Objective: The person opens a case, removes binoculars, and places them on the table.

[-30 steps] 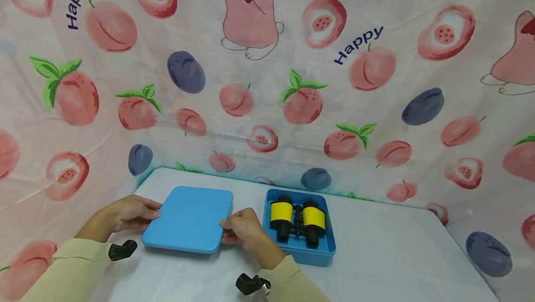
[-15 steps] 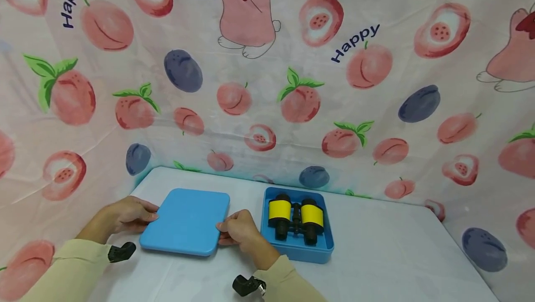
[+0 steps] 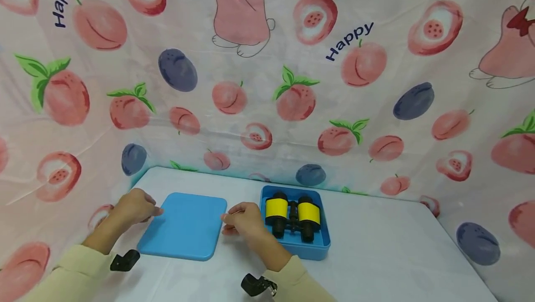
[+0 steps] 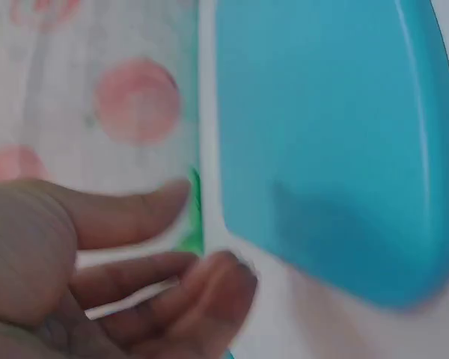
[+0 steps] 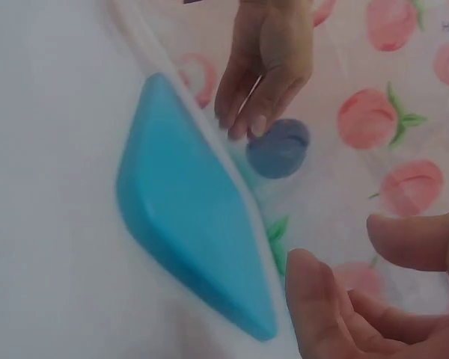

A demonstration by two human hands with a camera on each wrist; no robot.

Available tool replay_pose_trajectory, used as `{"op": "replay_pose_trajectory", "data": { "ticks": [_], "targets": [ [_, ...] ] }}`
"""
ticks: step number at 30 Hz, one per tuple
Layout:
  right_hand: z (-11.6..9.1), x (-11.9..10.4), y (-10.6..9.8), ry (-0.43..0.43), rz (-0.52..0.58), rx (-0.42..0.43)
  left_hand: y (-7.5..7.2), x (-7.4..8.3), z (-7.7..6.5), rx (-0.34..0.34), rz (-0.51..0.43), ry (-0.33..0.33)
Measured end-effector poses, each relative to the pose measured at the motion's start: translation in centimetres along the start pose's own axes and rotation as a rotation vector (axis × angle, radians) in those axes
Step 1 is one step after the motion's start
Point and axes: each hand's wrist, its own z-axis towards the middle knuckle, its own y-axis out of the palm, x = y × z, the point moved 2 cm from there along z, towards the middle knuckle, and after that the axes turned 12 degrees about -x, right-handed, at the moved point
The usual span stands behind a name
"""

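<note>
At the left, nothing is held by the left hand [image 3: 135, 206]; its fingers are loosely bent and poised by the lid's left edge. The flat blue lid [image 3: 181, 225] is laid on the white table [image 3: 397, 246], unsupported by any grip, so it could be slid askew if one side alone were brushed by a fingertip. Should it be lifted from there, a pinch on the smooth, rounded rim might be lost, and one corner could be dropped. Just beyond the right edge, the right hand [image 3: 246, 220] is seen with thumb and fingers parted, nothing gripped. By its forearm, which is set close to the blue box [image 3: 307, 252], the near left corner could be bumped on a careless swing; whether they are touching cannot be told. Inside the uncovered box, the binoculars [image 3: 294, 212] are laid loose, it seems, and might be shifted against the walls by such a knock.
</note>
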Motion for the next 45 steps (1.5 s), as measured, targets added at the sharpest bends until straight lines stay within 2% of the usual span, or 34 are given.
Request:
{"op": "replay_pose_trajectory", "data": {
  "ticks": [3,6,9,14,19,25,28,34,38,45],
  "targets": [
    [-0.9,-1.0,-1.6,-0.003,0.045,-0.026,0.8,2.1,-0.2,-0.056,-0.090,0.100],
    [-1.5,-1.7,-3.4,-0.001,0.024,0.001,1.7,4.0,-0.3,-0.134,-0.193,0.148],
    [-1.8,-1.8,-5.2,-0.001,0.007,0.024,2.9,5.4,-0.3,-0.194,-0.271,0.160],
    [-2.4,-1.6,-8.5,-0.017,-0.041,0.058,5.5,7.8,-0.1,-0.257,-0.329,0.176],
    [-3.3,-1.4,-11.8,-0.070,-0.248,0.115,8.6,10.6,0.8,-0.298,-0.374,0.168],
    [-3.4,-0.5,-14.6,-0.107,-0.601,0.136,12.0,13.5,2.6,-0.342,-0.448,0.192],
    [-3.2,0.0,-15.4,-0.083,-0.796,0.111,13.4,14.5,3.4,-0.356,-0.482,0.203],
    [-2.7,1.3,-16.0,-0.020,-1.157,-0.025,15.8,15.3,4.4,-0.374,-0.582,0.179],
    [-2.4,1.9,-16.3,-0.035,-1.267,-0.058,16.6,15.6,4.7,-0.370,-0.635,0.187],
    [-1.5,2.6,-17.1,-0.072,-1.290,-0.040,16.7,15.7,5.1,-0.394,-0.670,0.188]
  ]
}}
